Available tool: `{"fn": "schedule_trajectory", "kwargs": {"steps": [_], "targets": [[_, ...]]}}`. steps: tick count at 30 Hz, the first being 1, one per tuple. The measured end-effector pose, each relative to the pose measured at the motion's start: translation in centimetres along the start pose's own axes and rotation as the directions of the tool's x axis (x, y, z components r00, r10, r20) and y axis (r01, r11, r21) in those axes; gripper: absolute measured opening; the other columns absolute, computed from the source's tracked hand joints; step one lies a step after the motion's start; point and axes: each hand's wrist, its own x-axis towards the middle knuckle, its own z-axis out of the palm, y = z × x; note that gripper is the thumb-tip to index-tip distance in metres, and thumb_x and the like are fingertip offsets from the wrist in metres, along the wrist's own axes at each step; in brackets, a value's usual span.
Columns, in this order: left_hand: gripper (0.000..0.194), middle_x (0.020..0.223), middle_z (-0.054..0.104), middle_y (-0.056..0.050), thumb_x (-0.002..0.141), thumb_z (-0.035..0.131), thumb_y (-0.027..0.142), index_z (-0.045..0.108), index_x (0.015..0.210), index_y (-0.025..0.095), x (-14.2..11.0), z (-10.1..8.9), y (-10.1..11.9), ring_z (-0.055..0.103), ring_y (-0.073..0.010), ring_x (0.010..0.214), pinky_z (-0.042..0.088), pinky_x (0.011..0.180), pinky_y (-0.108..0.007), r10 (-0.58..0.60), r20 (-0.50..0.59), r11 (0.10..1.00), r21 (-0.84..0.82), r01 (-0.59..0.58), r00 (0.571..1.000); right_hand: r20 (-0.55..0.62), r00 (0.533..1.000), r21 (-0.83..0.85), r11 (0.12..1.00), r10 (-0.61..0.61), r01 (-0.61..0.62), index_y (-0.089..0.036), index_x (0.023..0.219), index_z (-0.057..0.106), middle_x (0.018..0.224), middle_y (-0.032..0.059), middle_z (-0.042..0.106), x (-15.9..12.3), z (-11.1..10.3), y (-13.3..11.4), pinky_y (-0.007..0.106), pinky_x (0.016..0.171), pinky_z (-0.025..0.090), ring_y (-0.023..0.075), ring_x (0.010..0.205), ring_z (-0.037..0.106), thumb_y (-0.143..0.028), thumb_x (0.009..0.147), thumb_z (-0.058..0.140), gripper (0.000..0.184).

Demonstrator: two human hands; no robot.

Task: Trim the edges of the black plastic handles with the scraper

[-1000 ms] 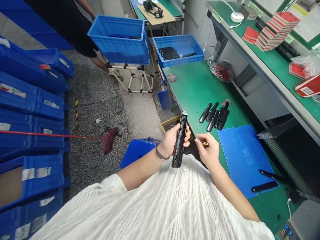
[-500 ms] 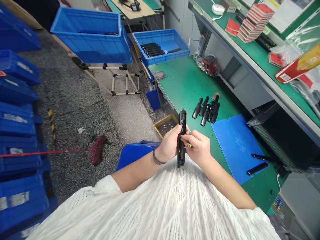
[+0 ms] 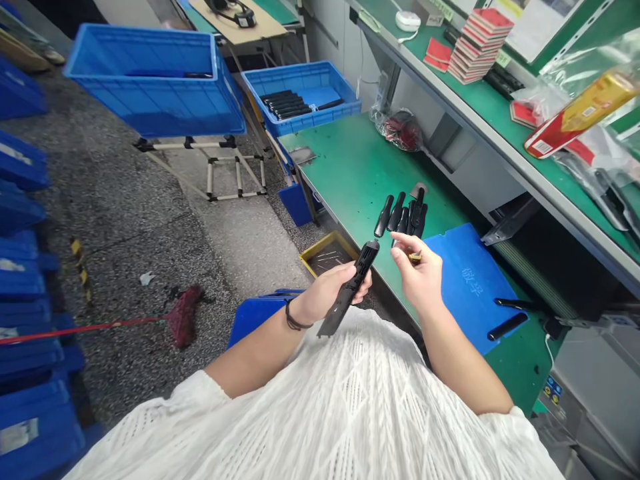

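My left hand (image 3: 327, 292) is closed round a long black plastic casing (image 3: 351, 285), which tilts up to the right over my lap. My right hand (image 3: 420, 275) hovers just right of the casing's top end, fingers curled, pinching a small yellow part (image 3: 415, 256). Several black handle-shaped pieces (image 3: 403, 212) lie in a cluster on the green table (image 3: 360, 167) just beyond my right hand. A blue mat (image 3: 470, 283) lies to the right of that hand, with two black rods (image 3: 507, 317) at its near right edge.
A blue bin (image 3: 300, 97) of black parts stands at the table's far end, a larger blue bin (image 3: 155, 77) on a frame to its left. A yellow tray (image 3: 325, 252) sits below the table edge. Blue crates (image 3: 25, 280) line the left; a red broom (image 3: 150, 320) lies on the floor.
My right hand has pulled away from the casing to its right with the yellow part. The casing has tilted from upright to slanting. The view has shifted slightly.
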Motion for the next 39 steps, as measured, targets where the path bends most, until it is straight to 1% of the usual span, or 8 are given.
{"fn": "schedule_trajectory", "kwargs": {"steps": [7,12,18,24,28,32,35,39], "targets": [[0.047,0.086,0.054,-0.009,0.088,0.074,0.056,0.066,0.093,0.01,-0.7,1.2,-0.1,0.049,-0.0145,0.071,0.04,0.064,-0.026,-0.045,-0.007,0.999,0.027,0.045,0.999,0.019,0.993,0.115,0.987,-0.114,0.111,-0.013,0.079,0.064,0.084,0.0038,0.06,1.2,0.7,-1.9,0.023,0.071,0.046,0.0086,0.078,0.056,-0.032,0.095,0.07,0.026],[0.044,0.081,0.049,-0.007,0.089,0.073,0.052,0.066,0.091,0.009,-0.8,0.5,-0.4,0.048,-0.0139,0.068,0.039,0.059,-0.024,-0.144,-0.04,0.966,-0.222,0.132,0.989,-0.103,0.896,-0.145,0.897,-0.433,0.417,-0.015,0.087,0.061,0.085,0.0045,0.059,-0.4,1.5,-1.6,0.024,0.07,0.048,0.0087,0.078,0.056,-0.017,0.098,0.063,0.011],[0.032,0.083,0.051,-0.007,0.099,0.058,0.038,0.068,0.11,0.01,-0.9,-2.7,0.1,0.051,-0.0132,0.065,0.042,0.053,-0.022,-0.248,-0.192,0.917,-0.362,0.166,0.949,0.158,0.899,-0.265,0.859,-0.409,0.438,-0.019,0.129,0.064,0.129,0.0086,0.06,-1.7,1.9,2.4,0.022,0.08,0.051,0.0122,0.112,0.061,-0.007,0.096,0.05,0.038],[0.037,0.097,0.062,-0.015,0.096,0.064,0.044,0.069,0.098,0.007,-1.1,-3.9,-0.8,0.064,-0.0194,0.074,0.048,0.054,-0.024,-0.37,-0.053,0.902,-0.26,0.345,0.928,0.497,0.674,-0.254,0.651,-0.546,0.715,-0.021,0.109,0.073,0.12,0.0017,0.066,-1.4,0.8,3.4,0.026,0.073,0.043,0.0094,0.087,0.054,-0.016,0.099,0.058,0.018],[0.051,0.127,0.064,-0.02,0.094,0.068,0.048,0.068,0.13,0.012,-1.4,-4.0,-0.3,0.067,-0.0303,0.112,0.059,0.086,-0.039,-0.002,-0.211,0.989,-0.145,-0.029,0.978,0.339,0.855,-0.25,0.839,-0.393,0.484,-0.015,0.1,0.069,0.094,0.0029,0.067,-2.7,0.4,3.3,0.025,0.072,0.042,0.0083,0.08,0.054,-0.027,0.1,0.066,0.012],[0.065,0.123,0.066,-0.015,0.094,0.067,0.06,0.059,0.141,0.017,-0.3,-1.6,-0.4,0.066,-0.0263,0.112,0.055,0.097,-0.04,0.46,-0.302,0.884,0.066,-0.463,0.835,0.262,0.957,-0.124,0.979,-0.122,0.159,-0.014,0.088,0.067,0.08,0.0011,0.062,-5.4,1.9,2.0,0.022,0.066,0.041,0.0066,0.07,0.054,-0.036,0.099,0.068,0.024],[0.055,0.089,0.062,-0.005,0.1,0.061,0.058,0.058,0.138,0.019,1.1,0.4,-0.8,0.062,-0.0153,0.073,0.054,0.067,-0.029,0.563,-0.358,0.826,0.218,-0.519,0.745,0.364,0.931,-0.007,1.0,0.015,-0.013,-0.014,0.093,0.067,0.085,0.0007,0.064,-6.7,2.5,0.2,0.019,0.067,0.044,0.0063,0.074,0.058,-0.039,0.096,0.072,0.025],[0.053,0.07,0.044,0.003,0.102,0.057,0.056,0.06,0.139,0.018,1.6,1.4,-0.8,0.042,-0.0088,0.049,0.039,0.043,-0.023,0.446,-0.388,0.895,0.215,-0.391,0.806,0.406,0.913,-0.012,0.999,0.045,-0.045,-0.015,0.114,0.058,0.1,0.0037,0.062,-5.6,0.4,-1.4,0.019,0.075,0.047,0.0074,0.087,0.058,-0.034,0.107,0.054,0.021]]}}
